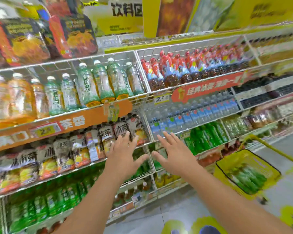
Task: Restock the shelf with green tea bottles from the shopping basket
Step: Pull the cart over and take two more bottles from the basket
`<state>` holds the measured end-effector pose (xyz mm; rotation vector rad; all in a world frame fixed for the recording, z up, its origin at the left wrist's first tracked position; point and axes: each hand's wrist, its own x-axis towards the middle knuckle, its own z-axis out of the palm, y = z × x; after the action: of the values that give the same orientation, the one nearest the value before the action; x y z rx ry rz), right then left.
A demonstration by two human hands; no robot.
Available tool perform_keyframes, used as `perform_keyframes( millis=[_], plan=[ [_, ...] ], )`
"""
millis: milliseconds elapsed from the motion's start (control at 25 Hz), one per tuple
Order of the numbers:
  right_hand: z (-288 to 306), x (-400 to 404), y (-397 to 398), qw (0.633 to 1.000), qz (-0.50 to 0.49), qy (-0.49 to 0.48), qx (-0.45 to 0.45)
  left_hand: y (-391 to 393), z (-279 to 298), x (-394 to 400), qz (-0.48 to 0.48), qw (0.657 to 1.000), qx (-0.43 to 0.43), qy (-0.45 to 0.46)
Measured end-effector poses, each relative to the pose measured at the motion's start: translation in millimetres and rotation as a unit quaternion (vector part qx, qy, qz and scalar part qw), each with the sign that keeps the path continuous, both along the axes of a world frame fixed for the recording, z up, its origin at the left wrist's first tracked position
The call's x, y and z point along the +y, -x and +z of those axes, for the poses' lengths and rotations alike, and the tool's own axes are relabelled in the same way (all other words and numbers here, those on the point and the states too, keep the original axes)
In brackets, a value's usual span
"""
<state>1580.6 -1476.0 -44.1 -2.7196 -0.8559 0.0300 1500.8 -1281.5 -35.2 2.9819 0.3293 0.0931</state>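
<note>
Both my hands empty, fingers spread: left hand [123, 153], right hand [173, 153] before shelf [118, 157]. Green tea bottles [247, 179] lie in basket [227, 179], low right; right hand nearer; long axis too blurred to tell

A tall shelf [91, 119] fills the left and middle of the view, its tiers running away to the right. Boxes [41, 36] stand on the top tier at the left, with a sign [125, 16] behind them to the right. On the tier below, tea bottles [91, 81] stand in a row, and to their right a wire bin [159, 53] holds cola bottles [184, 68]. Under those, water bottles [193, 114] stand in line. Both hands, left [123, 154] and right [174, 156], reach side by side before the middle tiers, touching nothing. The basket [227, 166] sits on the floor [286, 146] at the right, before the shelf, with bottles [247, 178] lying in it.
</note>
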Motion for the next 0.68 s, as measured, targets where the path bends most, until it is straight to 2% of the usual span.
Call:
perform_keyframes(
  millis=[400, 680],
  plan=[
    [31.6, -155.0, 74.6, 0.986, -0.162, -0.043, 0.006, 8.2, 31.0, -135.2, -0.163, 0.986, -0.012, 0.042],
    [27.4, -308.8, 93.8, 0.974, -0.223, -0.047, -0.011, -4.5, 36.2, -274.0, -0.201, 0.978, -0.026, 0.05]
  ],
)
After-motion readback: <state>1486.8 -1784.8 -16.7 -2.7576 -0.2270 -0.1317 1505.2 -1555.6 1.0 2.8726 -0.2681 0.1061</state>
